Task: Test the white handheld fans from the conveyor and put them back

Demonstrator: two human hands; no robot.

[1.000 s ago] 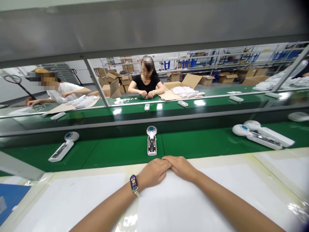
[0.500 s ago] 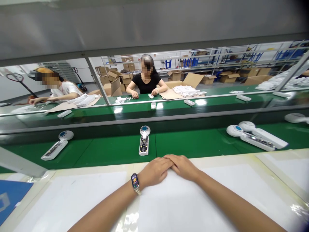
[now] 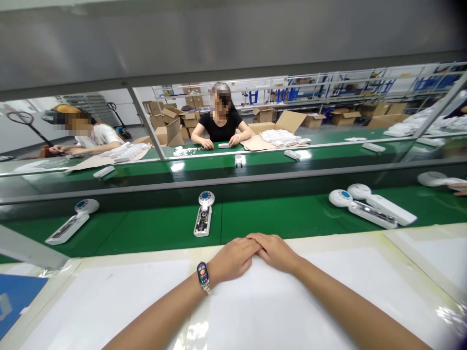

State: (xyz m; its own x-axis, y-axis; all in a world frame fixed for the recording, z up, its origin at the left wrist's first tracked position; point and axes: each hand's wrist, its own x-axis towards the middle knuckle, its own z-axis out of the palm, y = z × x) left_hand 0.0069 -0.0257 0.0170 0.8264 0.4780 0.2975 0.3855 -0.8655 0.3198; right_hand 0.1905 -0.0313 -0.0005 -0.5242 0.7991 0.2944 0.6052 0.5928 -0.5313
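My left hand (image 3: 233, 258), with a smartwatch (image 3: 203, 274) on its wrist, rests at the front edge of the white worktop (image 3: 277, 311). My right hand (image 3: 276, 253) lies with its fingers stretched over the left hand's fingers. Both hands have their fingers out rather than curled, and no object shows in either. Just beyond them, on a green conveyor belt (image 3: 255, 218), lies a white handheld device (image 3: 203, 214) with a round, blue-centred head and an uncovered circuit board. A similar device (image 3: 69, 223) is at the left; two more devices (image 3: 368, 206) overlap at the right.
A second green belt (image 3: 204, 167) behind carries white housings (image 3: 292, 154). Two co-workers sit across it, beside cardboard with piled white parts (image 3: 279, 137). A metal post (image 3: 32, 248) and blue board (image 3: 18, 301) stand left. Another person's hand (image 3: 460, 187) shows at the right edge.
The devices on the near belt have shifted left, while housings on the far belt have shifted right. A person's hand has appeared at the right edge. My hands have stayed still.
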